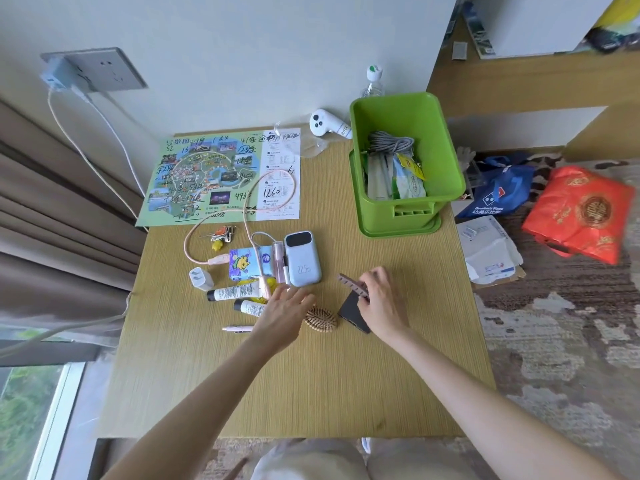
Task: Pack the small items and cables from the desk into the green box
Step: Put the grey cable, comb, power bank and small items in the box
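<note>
Comb [349, 284] lies pinched between right hand [379, 303] fingers, while left hand [282, 313] fingers spread loosely beside the hairbrush [320, 318].

Daylight is coming through the window [31, 410] at lower left. Brown curtain [52, 202] is hanging down the left side, just beside the wood-grain counter [311, 393]. White wall [242, 46] is backing the counter and carrying a grey socket plate [104, 69]. Mottled brown-grey carpet [561, 323] is covering the floor at right, and a wooden ledge [519, 81] is running across upper right.
</note>
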A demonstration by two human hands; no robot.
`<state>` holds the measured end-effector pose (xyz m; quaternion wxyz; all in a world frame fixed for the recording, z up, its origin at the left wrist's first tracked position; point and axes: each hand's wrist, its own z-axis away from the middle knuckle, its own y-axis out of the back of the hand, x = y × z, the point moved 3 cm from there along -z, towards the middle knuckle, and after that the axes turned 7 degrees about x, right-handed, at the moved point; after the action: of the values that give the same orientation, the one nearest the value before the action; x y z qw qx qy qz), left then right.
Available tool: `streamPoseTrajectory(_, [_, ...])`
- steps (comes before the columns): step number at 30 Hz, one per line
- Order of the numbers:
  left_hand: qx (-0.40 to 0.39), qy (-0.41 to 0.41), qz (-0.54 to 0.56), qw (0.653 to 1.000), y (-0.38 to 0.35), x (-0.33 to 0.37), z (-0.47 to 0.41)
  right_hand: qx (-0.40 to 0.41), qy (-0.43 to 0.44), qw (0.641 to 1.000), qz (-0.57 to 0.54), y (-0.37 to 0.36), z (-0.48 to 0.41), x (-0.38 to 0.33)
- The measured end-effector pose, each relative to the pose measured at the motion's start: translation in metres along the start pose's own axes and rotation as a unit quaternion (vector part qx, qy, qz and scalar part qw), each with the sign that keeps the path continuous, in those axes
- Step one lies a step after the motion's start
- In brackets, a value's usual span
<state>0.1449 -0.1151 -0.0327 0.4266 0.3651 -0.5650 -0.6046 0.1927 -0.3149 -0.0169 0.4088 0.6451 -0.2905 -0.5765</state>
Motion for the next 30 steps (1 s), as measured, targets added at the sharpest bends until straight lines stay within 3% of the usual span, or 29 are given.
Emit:
streamPoseTrajectory(4, [-0.028, -0.021, 0.006, 0.999, -0.004, 0.004, -0.002, -0.064, -0.041, 0.997, 0.018, -0.013, 0.007, -0.001])
streamPoseTrajectory(7, [-0.046, -0.038, 0.003, 0.998, -0.008, 0.012, -0.002, -0.121, -0.035, 0.987, 0.099, -0.015, 0.013, 0.000])
streamPoseTrajectory(14, [-0.036, -0.059, 0.009, 0.998, -0.013, 0.032, -0.011, -0.165, -0.047, 0.976, 0.137, -0.010, 0.014, 0.012])
streamPoseTrajectory(18, [-0.052, -0.028, 0.026, 0.998, -0.009, 0.036, -0.026, -0.136, -0.068, 0.985, 0.077, 0.004, 0.011, 0.026])
streamPoseTrajectory(21, [-0.037, 0.053, 0.101, 0.993, 0.002, 0.033, -0.036, -0.091, -0.083, 0.992, 0.009, 0.021, 0.001, 0.030])
streamPoseTrajectory(25, [0.049, 0.158, 0.274, 0.947, 0.039, 0.024, -0.053, -0.033, -0.094, 0.992, -0.080, 0.054, -0.020, 0.018])
streamPoseTrajectory(30, [0.181, 0.208, 0.406, 0.871, 0.105, 0.003, -0.089, 0.054, -0.033, 0.986, -0.157, 0.113, -0.062, -0.012])
